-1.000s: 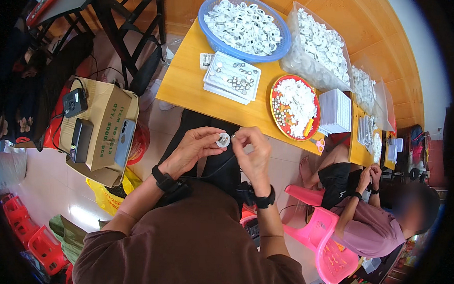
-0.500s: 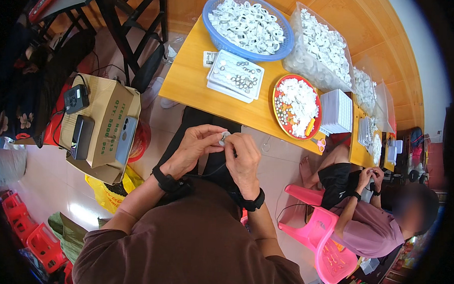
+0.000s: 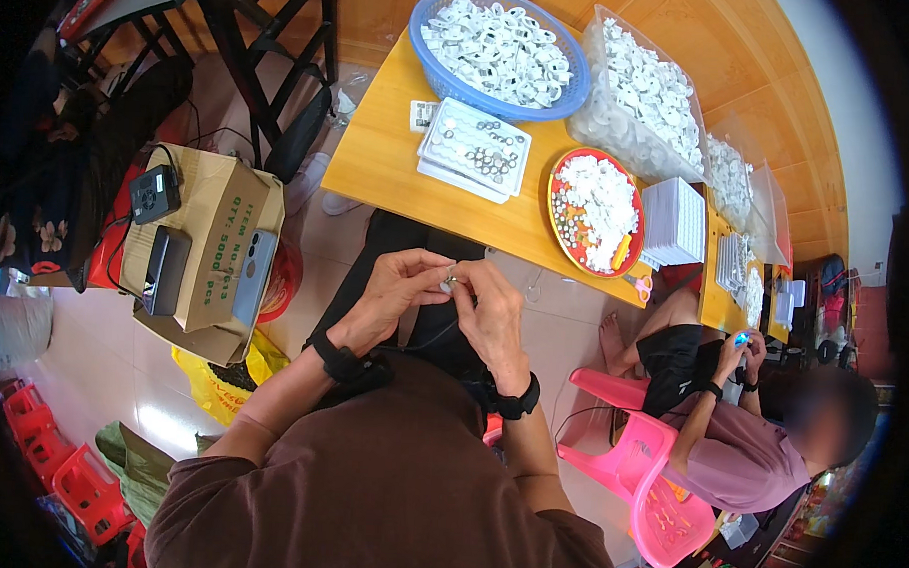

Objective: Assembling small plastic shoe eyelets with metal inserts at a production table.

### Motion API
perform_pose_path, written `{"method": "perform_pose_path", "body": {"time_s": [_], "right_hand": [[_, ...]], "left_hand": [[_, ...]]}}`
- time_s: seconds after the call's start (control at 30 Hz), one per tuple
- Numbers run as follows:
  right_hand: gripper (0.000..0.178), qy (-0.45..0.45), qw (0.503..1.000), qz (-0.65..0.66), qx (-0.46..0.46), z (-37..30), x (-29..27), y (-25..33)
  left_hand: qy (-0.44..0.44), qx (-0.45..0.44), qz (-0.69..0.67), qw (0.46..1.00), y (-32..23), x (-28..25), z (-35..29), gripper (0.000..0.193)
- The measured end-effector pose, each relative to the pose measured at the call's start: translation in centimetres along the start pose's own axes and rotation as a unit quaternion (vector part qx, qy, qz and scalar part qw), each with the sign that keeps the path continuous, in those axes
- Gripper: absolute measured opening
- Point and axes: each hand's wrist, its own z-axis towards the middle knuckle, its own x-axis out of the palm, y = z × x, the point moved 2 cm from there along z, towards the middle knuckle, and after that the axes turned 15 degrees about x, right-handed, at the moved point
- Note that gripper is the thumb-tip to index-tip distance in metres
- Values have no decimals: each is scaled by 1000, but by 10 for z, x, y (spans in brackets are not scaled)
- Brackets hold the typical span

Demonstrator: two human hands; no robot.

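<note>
A small white piece [image 3: 446,287] with a tiny shiny spot is pinched between my two hands, above my lap. My left hand [image 3: 396,294] grips it with thumb and forefinger from the left. From the right, the closed fingertips of my right hand [image 3: 492,313] press on the same piece; its exact kind is too small to make out. Beyond my hands, on the wooden table [image 3: 378,171], lies a stack of white trays [image 3: 458,179], the top one partly filled with small round metallic parts. A red round tray [image 3: 554,212] holds white pieces and small discs.
A blue basket [image 3: 422,68] and a clear bin [image 3: 620,140] are heaped with white parts. More white trays [image 3: 674,222] stand at the right. To the right a co-worker [image 3: 739,444] sits near a pink chair [image 3: 634,461]. A cardboard box [image 3: 221,246] stands left.
The small piece has turned slightly between my fingertips, and a shiny spot now shows on it. A blue light has appeared at the co-worker's hands.
</note>
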Motion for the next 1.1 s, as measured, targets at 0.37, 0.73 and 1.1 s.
{"method": "perform_pose_path", "body": {"time_s": [0.37,0.73,1.1], "right_hand": [[14,51,997,16,53,-1,-3,-6],[11,107,939,259,200,-6,0,-50],[11,121,842,452,269,-9,-1,-51]], "left_hand": [[26,0,36,999,6,0,0,18],[62,9,67,996,8,7,2,18],[90,4,68,994,7,12,4,18]]}}
